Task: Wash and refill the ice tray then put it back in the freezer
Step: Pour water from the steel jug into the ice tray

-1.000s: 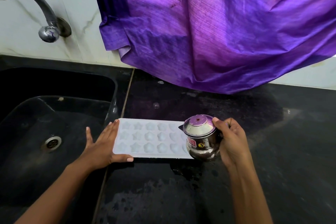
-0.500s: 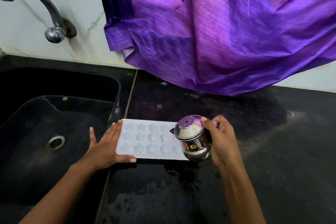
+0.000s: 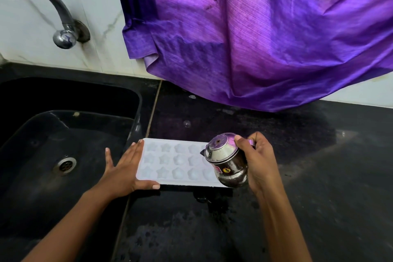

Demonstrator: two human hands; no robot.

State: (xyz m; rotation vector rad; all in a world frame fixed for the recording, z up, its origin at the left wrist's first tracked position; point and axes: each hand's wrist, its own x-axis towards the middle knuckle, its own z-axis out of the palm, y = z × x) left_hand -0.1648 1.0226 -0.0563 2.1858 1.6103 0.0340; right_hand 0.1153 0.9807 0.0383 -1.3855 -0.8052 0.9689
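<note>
Head view: ice tray (image 3: 170,161) flat on black tabletop (image 3: 319,187), just right of sink (image 3: 32,155). Left hand (image 3: 123,170) flat against left end (thumb on near edge). Right hand (image 3: 259,164) gripping steel pot (image 3: 227,164), tilted over right end.

We see the left hand (image 3: 122,173) and the right hand (image 3: 260,166) bare, each on a slim, bare arm: the left forearm (image 3: 70,219) and the right forearm (image 3: 282,225). The fingernails (image 3: 156,186) that we can make out are short and plain.
</note>
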